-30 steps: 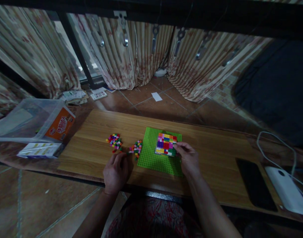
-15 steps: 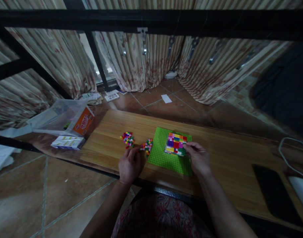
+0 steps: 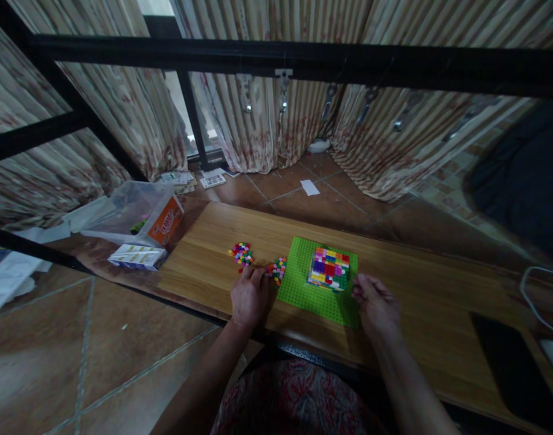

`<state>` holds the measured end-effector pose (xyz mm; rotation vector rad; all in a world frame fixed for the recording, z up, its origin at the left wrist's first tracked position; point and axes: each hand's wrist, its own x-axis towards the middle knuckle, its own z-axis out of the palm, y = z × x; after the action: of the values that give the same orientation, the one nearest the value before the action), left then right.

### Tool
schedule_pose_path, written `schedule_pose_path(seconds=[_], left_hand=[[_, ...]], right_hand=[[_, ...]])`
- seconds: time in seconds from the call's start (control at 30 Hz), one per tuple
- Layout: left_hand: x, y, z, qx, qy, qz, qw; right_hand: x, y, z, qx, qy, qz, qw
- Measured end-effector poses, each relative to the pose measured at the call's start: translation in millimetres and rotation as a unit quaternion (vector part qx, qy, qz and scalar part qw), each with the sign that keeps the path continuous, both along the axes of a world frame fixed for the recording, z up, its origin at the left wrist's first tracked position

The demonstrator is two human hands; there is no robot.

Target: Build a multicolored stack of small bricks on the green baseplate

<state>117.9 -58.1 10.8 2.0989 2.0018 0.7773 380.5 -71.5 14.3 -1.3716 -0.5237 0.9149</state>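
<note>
My left hand (image 3: 248, 297) is on the table at the near edge of two small piles of loose toy bricks, its fingers curled down; what its fingertips pinch, if anything, is too small to make out. One pile of mixed-colour bricks (image 3: 241, 252) lies beyond the fingers, another cluster of bricks (image 3: 276, 269) just to their right. On a green studded baseplate (image 3: 299, 290) stands a block built of many-coloured toy bricks (image 3: 329, 268). My right hand (image 3: 378, 306) hovers by the baseplate's right edge, apart from the block. Its fingers are bent together, and their contents are hidden.
The wooden table (image 3: 204, 260) runs left to right. At its left are a clear plastic bin (image 3: 127, 211) with an orange label and a small white-and-purple box (image 3: 137, 257). A dark flat slab (image 3: 514, 362) lies at the right, near a white cable (image 3: 530, 290).
My right hand has come off the brick block and drawn back to the right. My left hand stays by the loose bricks. The whole view has shifted slightly.
</note>
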Motion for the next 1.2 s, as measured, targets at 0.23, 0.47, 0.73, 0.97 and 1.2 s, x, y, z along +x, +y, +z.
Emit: schedule_pose_path(seconds=[0.23,0.47,0.73,0.97,1.2], left_hand=[[0.2,-7.9,9.8,0.014,-0.069,0.001,0.997],[27.6,-48.8,35.8,-0.191,-0.450,-0.017,0.872],[51.4,-65.9,48.0,-0.361,-0.641,-0.030,0.677],[61.7,-64.5,49.9,-0.376,-0.631,-0.025,0.678],[30.3,-47.3,41.6,-0.285,-0.515,0.007,0.809]], right_hand=[[-5.9,-20.2,11.0,-0.007,-0.107,-0.003,0.994],[-55.7,-53.3,42.3,0.059,-0.297,0.260,0.917],[-66.1,-69.0,36.9,0.104,-0.348,0.333,0.870],[-50.3,-70.5,31.7,0.096,-0.395,0.292,0.866],[-15.5,-37.5,22.3,0.034,-0.382,0.146,0.912]])
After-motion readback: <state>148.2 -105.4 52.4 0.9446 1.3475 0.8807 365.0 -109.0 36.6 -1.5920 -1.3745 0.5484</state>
